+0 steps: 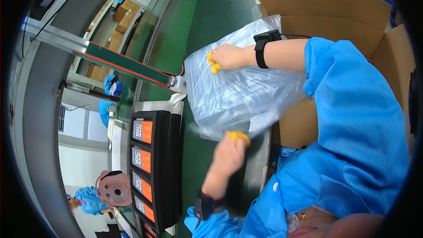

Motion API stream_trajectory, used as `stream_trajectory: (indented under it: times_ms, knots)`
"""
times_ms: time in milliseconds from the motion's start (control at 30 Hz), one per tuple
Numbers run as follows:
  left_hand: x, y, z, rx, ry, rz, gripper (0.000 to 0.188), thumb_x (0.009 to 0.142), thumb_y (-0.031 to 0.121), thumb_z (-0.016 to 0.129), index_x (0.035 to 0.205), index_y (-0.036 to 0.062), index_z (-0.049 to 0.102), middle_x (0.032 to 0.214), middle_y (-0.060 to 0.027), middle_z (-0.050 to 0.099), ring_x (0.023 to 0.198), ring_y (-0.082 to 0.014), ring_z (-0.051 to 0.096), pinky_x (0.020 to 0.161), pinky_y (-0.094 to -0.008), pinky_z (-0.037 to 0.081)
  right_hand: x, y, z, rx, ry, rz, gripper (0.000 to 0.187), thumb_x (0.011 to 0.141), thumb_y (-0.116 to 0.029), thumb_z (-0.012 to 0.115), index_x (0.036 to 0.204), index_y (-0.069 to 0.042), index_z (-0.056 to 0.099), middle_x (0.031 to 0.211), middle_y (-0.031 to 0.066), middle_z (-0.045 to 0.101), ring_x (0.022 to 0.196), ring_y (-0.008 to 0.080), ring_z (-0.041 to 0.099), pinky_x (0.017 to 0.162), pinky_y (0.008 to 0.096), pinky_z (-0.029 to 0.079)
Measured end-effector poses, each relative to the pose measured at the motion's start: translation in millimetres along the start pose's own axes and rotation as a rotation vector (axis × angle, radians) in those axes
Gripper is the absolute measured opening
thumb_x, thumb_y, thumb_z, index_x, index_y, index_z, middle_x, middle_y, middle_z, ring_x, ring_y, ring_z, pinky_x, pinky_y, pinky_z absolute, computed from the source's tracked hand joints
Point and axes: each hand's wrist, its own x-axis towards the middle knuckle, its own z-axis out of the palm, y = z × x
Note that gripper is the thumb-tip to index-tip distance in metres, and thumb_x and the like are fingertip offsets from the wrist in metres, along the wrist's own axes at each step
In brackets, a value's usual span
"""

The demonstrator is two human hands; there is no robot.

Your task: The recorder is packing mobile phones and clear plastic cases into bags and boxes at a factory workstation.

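Note:
A large, crinkled, see-through plastic bag lies over the green worktop. It looks bulky, but I cannot tell what is inside. My right hand, in yellow finger cots and a black wrist strap, presses onto the bag's upper part with fingers bent and pinched on the film. At the bag's lower edge, my left hand is closed, a yellow cot on a fingertip. The film beside it is smeared by motion, and the fingers appear to grip that edge. A white patch shows near the bag's lower right side.
An open cardboard box stands right of the worktop. Left of the bag is a black rack with several orange-and-white labelled items. A red-edged green bar ends close to the bag. Beyond are a pink fan and people in blue.

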Motion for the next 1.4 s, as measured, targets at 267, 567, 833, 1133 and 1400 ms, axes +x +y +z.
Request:
stream_trajectory:
  times_ms: [267,567,833,1133,1400]
  knots:
    - [-56.3,13.4,41.9,-0.091,-0.081,-0.319,0.012,0.068,0.002,0.049,0.079,0.0018,0.047,0.075,-0.0164,0.049,0.074,-0.0322,0.049,0.061,-0.0361,0.043,25.7,5.4,2.2,0.056,-0.03,0.024,0.031,0.072,-0.03,0.055,0.086,-0.002,0.053,0.086,0.0143,0.057,0.081,0.0301,0.055,0.069,0.0392,0.043]
    - [-49.2,6.1,59.3,-0.501,0.352,-0.798,0.01,0.074,0.002,0.048,0.082,-0.0025,0.043,0.079,-0.0193,0.047,0.073,-0.0354,0.045,0.065,-0.0377,0.037,-97.0,66.9,-112.0,0.226,-0.023,0.463,0.053,0.079,-0.049,0.043,0.092,0.001,0.054,0.08,0.017,0.055,0.073,0.0253,0.053,0.063,0.0342,0.041]
    - [6.9,-18.8,87.1,-0.33,0.295,-0.506,0.017,0.073,0.01,0.05,0.086,-0.0017,0.049,0.086,-0.0209,0.048,0.082,-0.0372,0.043,0.072,-0.0426,0.034,-225.1,16.4,-15.2,1.209,-0.392,0.907,0.065,0.079,-0.061,0.026,0.111,-0.008,0.047,0.109,0.0062,0.051,0.093,0.0181,0.051,0.077,0.0339,0.042]
    - [87.5,-37.0,111.6,-0.389,0.315,-0.545,0.04,0.064,0.004,0.056,0.102,-0.0014,0.047,0.096,-0.0212,0.046,0.092,-0.0373,0.042,0.08,-0.0397,0.036,-209.9,39.3,-45.4,1.877,0.342,0.77,0.031,0.088,-0.027,0.034,0.103,-0.004,0.05,0.1,0.0063,0.055,0.089,0.0144,0.054,0.078,0.0273,0.043]
    - [111.7,-72.0,112.1,-0.397,0.408,-0.714,0.024,0.061,0.001,0.052,0.084,-0.0029,0.049,0.085,-0.0207,0.047,0.087,-0.0358,0.042,0.076,-0.0386,0.036,-159.2,125.3,34.4,2.228,0.773,0.156,0.021,0.086,-0.019,0.035,0.081,-0.009,0.052,0.066,0.0001,0.053,0.06,0.01,0.05,0.053,0.0211,0.04]
